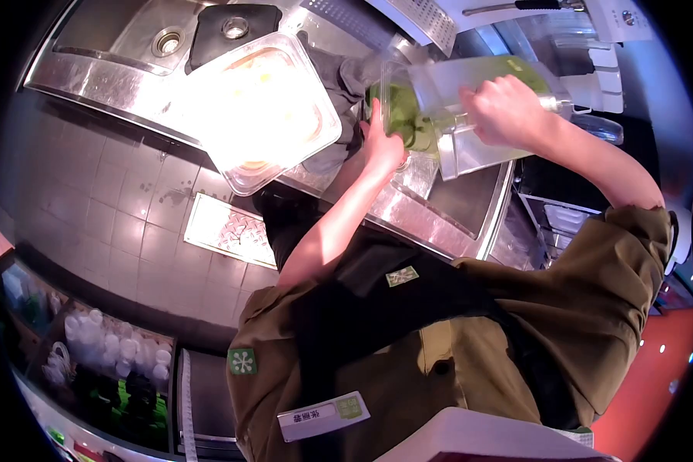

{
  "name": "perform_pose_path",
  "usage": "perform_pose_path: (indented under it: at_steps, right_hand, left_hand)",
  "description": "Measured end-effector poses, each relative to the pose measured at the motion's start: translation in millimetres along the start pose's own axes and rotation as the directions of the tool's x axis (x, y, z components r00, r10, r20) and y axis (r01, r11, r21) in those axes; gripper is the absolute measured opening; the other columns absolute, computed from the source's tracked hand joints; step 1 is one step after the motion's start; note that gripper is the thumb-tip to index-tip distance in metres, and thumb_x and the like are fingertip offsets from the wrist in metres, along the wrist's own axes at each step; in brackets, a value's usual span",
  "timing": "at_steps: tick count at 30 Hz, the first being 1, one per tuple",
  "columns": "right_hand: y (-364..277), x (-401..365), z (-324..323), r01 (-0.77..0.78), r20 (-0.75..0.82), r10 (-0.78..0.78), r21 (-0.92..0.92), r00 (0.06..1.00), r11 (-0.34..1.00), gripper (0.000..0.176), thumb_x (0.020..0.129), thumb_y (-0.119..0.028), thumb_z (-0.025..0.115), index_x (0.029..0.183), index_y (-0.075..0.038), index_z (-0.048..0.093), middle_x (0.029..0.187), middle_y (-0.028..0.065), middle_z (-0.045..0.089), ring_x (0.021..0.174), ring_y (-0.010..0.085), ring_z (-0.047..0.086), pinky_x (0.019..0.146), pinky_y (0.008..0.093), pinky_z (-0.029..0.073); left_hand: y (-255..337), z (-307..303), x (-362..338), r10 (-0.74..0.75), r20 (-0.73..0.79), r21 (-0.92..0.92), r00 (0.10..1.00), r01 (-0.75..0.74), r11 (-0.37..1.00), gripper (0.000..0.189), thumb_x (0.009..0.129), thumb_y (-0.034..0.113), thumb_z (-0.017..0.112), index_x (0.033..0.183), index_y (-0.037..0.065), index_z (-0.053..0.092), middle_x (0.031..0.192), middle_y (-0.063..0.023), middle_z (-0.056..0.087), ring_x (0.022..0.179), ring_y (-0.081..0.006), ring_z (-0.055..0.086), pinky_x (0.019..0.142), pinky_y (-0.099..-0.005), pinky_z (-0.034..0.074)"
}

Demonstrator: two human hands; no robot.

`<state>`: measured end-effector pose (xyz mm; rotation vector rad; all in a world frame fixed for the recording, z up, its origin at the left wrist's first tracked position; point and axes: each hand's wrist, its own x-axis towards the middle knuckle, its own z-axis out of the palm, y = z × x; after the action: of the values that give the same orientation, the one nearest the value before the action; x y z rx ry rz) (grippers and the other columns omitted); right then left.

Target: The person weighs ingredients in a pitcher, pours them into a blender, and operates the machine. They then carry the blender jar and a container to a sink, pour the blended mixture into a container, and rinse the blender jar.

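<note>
My right hand (504, 112) is closed in a fist around the handle of a large clear plastic pitcher (481, 158), tilted on its side over the sink. At its mouth lies a green mass (412, 123), partly inside a clear container (389, 73). My left hand (383, 146) grips that container's near side, one finger stretched up along it. The two vessels overlap in this view, mouth to mouth. Left of my left hand, a big clear tub (327, 115) with pale contents washed out by glare rests by a crumpled grey cloth (339, 77).
A steel sink counter (123, 100) runs along the front, with a drain (168, 42) and a black square piece (208, 35) at its far left. Behind me, a rack holds white bottles (112, 343). A metal floor grate (231, 231) lies in the tiled floor (123, 215).
</note>
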<state>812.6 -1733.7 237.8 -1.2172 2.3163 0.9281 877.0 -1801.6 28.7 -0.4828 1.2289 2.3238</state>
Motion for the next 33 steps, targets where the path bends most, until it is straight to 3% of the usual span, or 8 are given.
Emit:
perform_pose_path:
  at_steps: [4, 5, 10, 12, 14, 20, 27, 33]
  right_hand:
    - [-2.8, -6.6, 2.9, -0.047, -0.026, 0.047, 0.004, 0.999, 0.999, 0.032, 0.051, -0.009, 0.058, 0.081, 0.003, 0.055, 0.050, 0.0129, 0.053, 0.045, 0.0285, 0.055, 0.043, 0.0362, 0.044]
    - [-7.2, -9.8, 1.4, -0.018, -0.072, 0.020, 0.025, 0.997, 1.000, 0.014, 0.055, -0.007, 0.053, 0.067, 0.000, 0.053, 0.049, 0.0144, 0.053, 0.045, 0.0291, 0.055, 0.042, 0.0374, 0.044]
    - [-10.1, -13.2, 4.3, -0.022, -0.061, 0.020, -0.040, 0.998, 0.999, 0.012, 0.058, -0.010, 0.053, 0.066, -0.001, 0.052, 0.048, 0.0127, 0.053, 0.044, 0.0269, 0.055, 0.040, 0.0358, 0.043]
    - [-5.6, -10.7, 6.6, -0.006, -0.071, 0.005, -0.009, 0.997, 1.000, 0.014, 0.056, -0.009, 0.053, 0.068, -0.002, 0.051, 0.045, 0.0115, 0.050, 0.042, 0.0266, 0.053, 0.038, 0.0360, 0.041]
    - [-8.5, -12.0, 8.6, 0.060, -0.092, -0.061, -0.022, 0.994, 0.998, 0.013, 0.057, -0.008, 0.053, 0.067, -0.002, 0.049, 0.043, 0.0102, 0.048, 0.040, 0.0263, 0.051, 0.036, 0.0356, 0.039]
    - [-7.2, -4.5, 0.1, -0.055, -0.045, 0.053, -0.055, 0.998, 0.997, 0.017, 0.060, -0.008, 0.051, 0.075, -0.002, 0.055, 0.048, 0.0109, 0.053, 0.045, 0.0271, 0.055, 0.041, 0.0371, 0.042]
    - [-3.8, -5.8, 6.1, -0.019, -0.029, 0.018, -0.041, 0.999, 0.999, 0.021, 0.063, -0.009, 0.051, 0.082, -0.002, 0.057, 0.050, 0.0117, 0.053, 0.045, 0.0280, 0.054, 0.040, 0.0371, 0.041]
    - [-4.9, -6.6, 2.8, -0.034, -0.058, 0.031, -0.040, 0.998, 0.999, 0.011, 0.060, -0.006, 0.052, 0.069, -0.001, 0.050, 0.050, 0.0129, 0.052, 0.046, 0.0304, 0.053, 0.040, 0.0382, 0.041]
  left_hand:
    - [-9.3, 0.3, 6.8, 0.039, 0.028, -0.057, 0.999, -0.038, 0.998, 0.073, 0.072, -0.011, 0.032, 0.135, 0.017, 0.008, 0.119, -0.0148, 0.040, 0.081, -0.0227, 0.057, 0.051, -0.0280, 0.050]
    - [-13.1, 0.2, 7.5, 0.043, 0.034, -0.069, 0.999, -0.041, 0.997, 0.073, 0.072, -0.011, 0.032, 0.135, 0.017, 0.008, 0.118, -0.0146, 0.041, 0.081, -0.0230, 0.057, 0.051, -0.0285, 0.051]
    - [-16.2, -0.5, 11.9, 0.071, 0.059, -0.071, 0.996, -0.067, 0.995, 0.074, 0.073, -0.011, 0.032, 0.135, 0.019, 0.005, 0.114, -0.0147, 0.044, 0.078, -0.0233, 0.058, 0.051, -0.0292, 0.050]
    - [-18.4, 2.9, 11.6, 0.010, 0.040, -0.162, 0.999, -0.003, 0.987, 0.082, 0.069, -0.017, 0.035, 0.135, 0.025, 0.010, 0.133, -0.0233, 0.002, 0.075, -0.0218, 0.055, 0.049, -0.0252, 0.048]
    - [-25.1, 4.6, 12.2, 0.027, 0.064, -0.181, 0.998, -0.015, 0.983, 0.083, 0.069, -0.017, 0.035, 0.135, 0.026, 0.010, 0.134, -0.0235, 0.000, 0.079, -0.0234, 0.054, 0.050, -0.0253, 0.048]
    - [-17.0, 2.5, 12.2, -0.022, 0.065, -0.161, 0.998, 0.032, 0.986, 0.086, 0.068, -0.018, 0.035, 0.134, 0.030, 0.008, 0.136, -0.0200, -0.015, 0.089, -0.0249, 0.053, 0.046, -0.0251, 0.046]
    - [-25.8, 5.1, 16.8, 0.006, 0.063, -0.196, 0.998, 0.007, 0.981, 0.087, 0.067, -0.016, 0.037, 0.134, 0.030, 0.007, 0.136, -0.0204, -0.015, 0.104, -0.0301, 0.049, 0.047, -0.0243, 0.045]
    - [-13.0, 3.8, -3.0, 0.005, 0.021, -0.106, 1.000, -0.003, 0.994, 0.085, 0.070, -0.013, 0.040, 0.134, 0.030, 0.004, 0.136, -0.0220, -0.015, 0.115, -0.0325, 0.038, 0.054, -0.0246, 0.046]
